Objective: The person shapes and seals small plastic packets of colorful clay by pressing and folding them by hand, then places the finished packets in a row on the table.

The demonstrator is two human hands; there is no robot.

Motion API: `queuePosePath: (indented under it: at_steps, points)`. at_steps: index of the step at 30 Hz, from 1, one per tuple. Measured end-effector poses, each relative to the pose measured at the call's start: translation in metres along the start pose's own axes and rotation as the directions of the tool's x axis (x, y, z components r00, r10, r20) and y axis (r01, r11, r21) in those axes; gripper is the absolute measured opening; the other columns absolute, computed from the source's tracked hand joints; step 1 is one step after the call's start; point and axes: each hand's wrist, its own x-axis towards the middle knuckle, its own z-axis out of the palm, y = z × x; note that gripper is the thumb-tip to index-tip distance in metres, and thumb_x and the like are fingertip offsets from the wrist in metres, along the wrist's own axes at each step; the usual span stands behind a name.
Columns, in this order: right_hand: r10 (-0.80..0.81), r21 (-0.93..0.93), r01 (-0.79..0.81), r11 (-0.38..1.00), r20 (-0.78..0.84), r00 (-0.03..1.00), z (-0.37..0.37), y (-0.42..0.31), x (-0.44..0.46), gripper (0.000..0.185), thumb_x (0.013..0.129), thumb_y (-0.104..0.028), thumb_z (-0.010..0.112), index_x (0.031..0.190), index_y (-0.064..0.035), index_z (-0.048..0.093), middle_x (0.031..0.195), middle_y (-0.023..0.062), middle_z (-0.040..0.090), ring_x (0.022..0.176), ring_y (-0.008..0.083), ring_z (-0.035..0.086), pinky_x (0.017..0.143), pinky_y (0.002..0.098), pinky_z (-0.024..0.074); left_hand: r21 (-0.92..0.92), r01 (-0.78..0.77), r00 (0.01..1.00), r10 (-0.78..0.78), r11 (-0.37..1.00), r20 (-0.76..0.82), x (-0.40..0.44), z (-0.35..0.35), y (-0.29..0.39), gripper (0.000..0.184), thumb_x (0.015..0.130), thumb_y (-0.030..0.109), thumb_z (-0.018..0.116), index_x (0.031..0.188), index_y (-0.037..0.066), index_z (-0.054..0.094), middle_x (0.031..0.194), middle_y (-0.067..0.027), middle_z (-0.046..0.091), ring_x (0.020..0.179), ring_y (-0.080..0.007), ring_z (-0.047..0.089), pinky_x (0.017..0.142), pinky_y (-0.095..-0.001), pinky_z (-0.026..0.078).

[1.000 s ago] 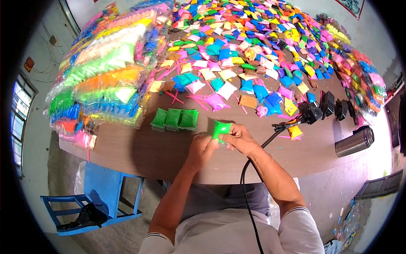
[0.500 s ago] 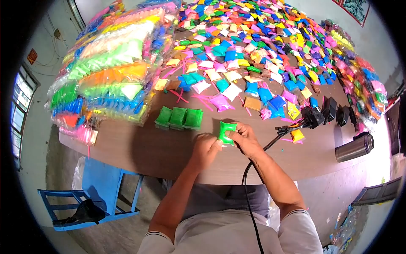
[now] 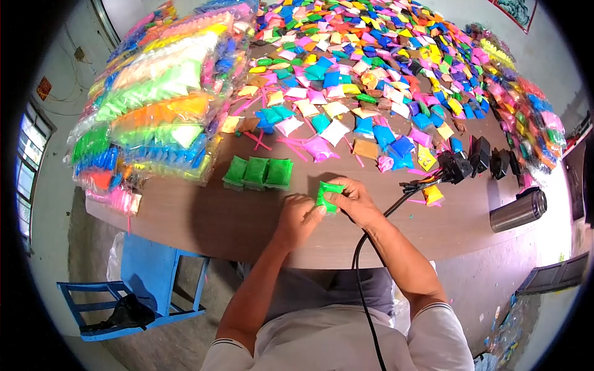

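A small green packet point(image 3: 328, 193), soft and pillow-shaped in clear film, is held up over the table between my two hands. My right hand point(image 3: 354, 201) grips its right side, with the thumb pressed across the front. At the lower left edge, my left hand point(image 3: 297, 217) pinches the packet with thumb and curled fingers. Just beyond my left hand, green packets point(image 3: 256, 172) lie side by side in a neat row on the brown table point(image 3: 297, 244).
Loose coloured packets point(image 3: 371, 80) cover the far table. Large clear bags of packets point(image 3: 154, 117) are piled left, more bags point(image 3: 526, 117) right. Black connectors point(image 3: 456, 168) and a cable point(image 3: 357, 260) lie by my right arm. A steel flask point(image 3: 518, 211) lies right; a blue chair point(image 3: 148, 266) stands lower left.
The green packet has tilted a little in my fingers and looks more squeezed on its right side. Both hands stay in nearly the same place; the view has shifted slightly.
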Motion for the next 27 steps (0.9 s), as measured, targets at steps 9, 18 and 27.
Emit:
queuePosePath:
  at_steps: [9, 18, 27]
  points:
    - [0.058, -0.034, -0.056, 0.998, 0.051, 0.997, 0.0, -0.012, -0.001, 0.019, 0.088, -0.017, 0.065, 0.102, -0.0045, 0.064, 0.084, -0.0015, 0.063, 0.069, 0.0042, 0.053, 0.059, 0.0193, 0.0405, -0.035, -0.032, 0.999, 0.032, 0.999, 0.019, 0.001, -0.002, 0.008, 0.04, 0.094, 0.04, 0.043, 0.081, 0.007, 0.061, 0.07, -0.0098, 0.056, 0.069, -0.0331, 0.051, 0.07, -0.0437, 0.036]
    - [-0.001, -0.118, 0.007, 0.993, 0.05, 0.999, -0.001, -0.006, -0.001, 0.01, 0.089, -0.009, 0.06, 0.093, -0.0024, 0.065, 0.083, -0.0003, 0.063, 0.076, 0.0071, 0.056, 0.066, 0.0239, 0.045, 0.05, -0.075, 0.996, 0.073, 0.996, 0.048, 0.0, -0.002, 0.004, 0.034, 0.092, 0.035, 0.05, 0.077, 0.006, 0.06, 0.068, -0.0104, 0.054, 0.07, -0.0322, 0.051, 0.071, -0.0432, 0.036]
    - [0.057, -0.15, -0.051, 0.987, 0.036, 0.998, 0.001, -0.013, -0.001, 0.018, 0.088, -0.014, 0.065, 0.103, -0.0046, 0.064, 0.083, -0.002, 0.062, 0.069, 0.0037, 0.052, 0.058, 0.0203, 0.0406, 0.008, -0.014, 0.999, 0.014, 1.0, 0.053, -0.002, 0.002, -0.002, 0.033, 0.092, 0.034, 0.05, 0.078, 0.006, 0.059, 0.069, -0.0108, 0.054, 0.072, -0.032, 0.052, 0.074, -0.042, 0.036]
